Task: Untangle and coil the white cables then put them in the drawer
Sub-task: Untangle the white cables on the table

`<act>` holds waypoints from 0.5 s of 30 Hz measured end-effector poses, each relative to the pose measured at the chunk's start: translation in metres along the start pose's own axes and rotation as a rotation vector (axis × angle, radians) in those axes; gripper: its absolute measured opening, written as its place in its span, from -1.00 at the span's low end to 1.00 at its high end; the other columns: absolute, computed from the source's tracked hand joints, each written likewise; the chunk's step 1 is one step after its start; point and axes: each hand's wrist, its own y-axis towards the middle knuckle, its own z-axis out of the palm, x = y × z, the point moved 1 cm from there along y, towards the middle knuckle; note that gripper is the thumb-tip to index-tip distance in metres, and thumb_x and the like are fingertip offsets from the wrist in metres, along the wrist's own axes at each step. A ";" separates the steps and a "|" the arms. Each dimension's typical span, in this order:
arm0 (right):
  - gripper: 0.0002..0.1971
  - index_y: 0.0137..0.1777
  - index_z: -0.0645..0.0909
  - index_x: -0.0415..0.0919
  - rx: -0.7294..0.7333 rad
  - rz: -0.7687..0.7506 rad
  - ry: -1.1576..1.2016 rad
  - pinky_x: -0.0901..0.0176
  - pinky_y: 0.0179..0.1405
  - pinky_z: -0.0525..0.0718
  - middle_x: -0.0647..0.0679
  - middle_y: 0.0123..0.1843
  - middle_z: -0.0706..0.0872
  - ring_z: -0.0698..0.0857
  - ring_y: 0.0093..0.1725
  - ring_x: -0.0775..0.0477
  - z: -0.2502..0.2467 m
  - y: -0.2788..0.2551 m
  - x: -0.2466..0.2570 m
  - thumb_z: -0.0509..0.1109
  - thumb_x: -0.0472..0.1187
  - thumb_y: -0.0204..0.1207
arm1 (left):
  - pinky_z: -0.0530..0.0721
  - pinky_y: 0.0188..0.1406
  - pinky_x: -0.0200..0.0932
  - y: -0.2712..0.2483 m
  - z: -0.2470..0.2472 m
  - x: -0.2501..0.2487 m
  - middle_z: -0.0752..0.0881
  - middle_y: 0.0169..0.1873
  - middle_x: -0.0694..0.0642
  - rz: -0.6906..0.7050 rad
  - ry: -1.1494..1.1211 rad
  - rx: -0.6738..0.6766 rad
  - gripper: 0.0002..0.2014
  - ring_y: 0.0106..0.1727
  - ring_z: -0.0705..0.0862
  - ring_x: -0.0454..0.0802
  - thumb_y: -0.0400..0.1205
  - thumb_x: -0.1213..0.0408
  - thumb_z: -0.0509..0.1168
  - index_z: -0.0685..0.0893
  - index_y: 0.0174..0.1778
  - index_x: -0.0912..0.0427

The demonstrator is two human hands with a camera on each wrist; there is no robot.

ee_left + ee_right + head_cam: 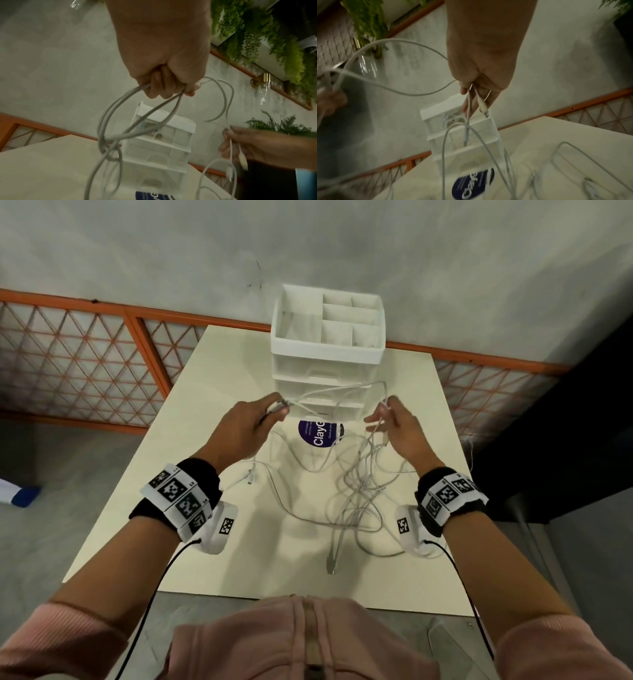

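A tangle of white cables lies on the cream table, with strands lifted between both hands. My left hand is raised in front of the drawer unit and grips several cable strands in curled fingers. My right hand pinches a cable close to its connector end, held above the table. A loop of cable runs between the two hands. The white drawer unit stands at the table's far edge, its drawers pushed in.
A purple round sticker lies on the table before the drawer unit. The unit's top is an open divided tray. An orange-framed mesh fence and a grey wall run behind the table. A loose connector rests left of the tangle.
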 end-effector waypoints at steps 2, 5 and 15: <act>-0.81 -0.06 0.41 -0.18 -0.085 -0.055 0.006 0.32 -0.24 0.63 0.01 -0.35 0.61 0.65 -0.38 0.25 -0.010 0.007 0.013 0.03 -0.20 0.75 | 0.41 -0.45 -0.13 -0.004 0.002 0.008 0.53 -0.66 -0.07 -0.008 0.044 0.103 -0.82 -0.57 0.50 -0.15 0.71 0.08 0.11 0.44 -0.20 0.01; -0.81 0.04 0.51 -0.20 -0.106 -0.092 -0.026 0.25 -0.36 0.59 0.19 -0.32 0.52 0.51 -0.48 0.27 -0.025 0.006 0.023 0.11 -0.15 0.73 | 0.44 -0.43 -0.19 -0.011 0.000 0.018 0.62 -0.53 -0.37 -0.021 0.107 0.197 -0.82 -0.47 0.57 -0.29 0.73 0.15 0.12 0.43 -0.21 0.00; -0.46 -0.39 0.72 -0.09 0.090 0.145 -0.108 0.08 -0.12 0.46 -0.47 -0.30 0.65 0.60 -0.32 -0.24 -0.036 -0.042 -0.005 0.21 0.31 0.52 | 0.45 -0.19 -0.17 -0.040 0.004 0.039 0.65 -0.37 -0.10 -0.225 0.188 0.645 -0.83 -0.20 0.59 0.00 0.67 0.08 0.23 0.62 -0.20 0.02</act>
